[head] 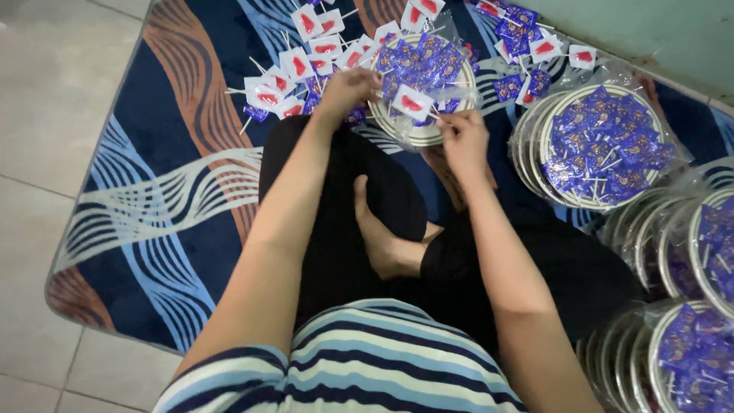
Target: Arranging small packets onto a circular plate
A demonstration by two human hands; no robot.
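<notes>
Round plate (pixel 417 131), cream-rimmed, sits on the rug (pixel 176 191) just beyond the knees, heaped with blue-wrapped stick candies. Right hand (pixel 462 138) pinches a white-and-red wrapped candy (pixel 413 103) over the plate's near rim. Left hand (pixel 345 88) is curled at the plate's left edge; its grasp is hidden. Loose candy pile (pixel 294 65) lies left of the plate. Right of it, bagged filled plates (pixel 600 145); four stacks, partly cut off.

Both bare arms reach forward, left hand (pixel 348 88) curled, right hand (pixel 462 138) with fingers pinched.
</notes>
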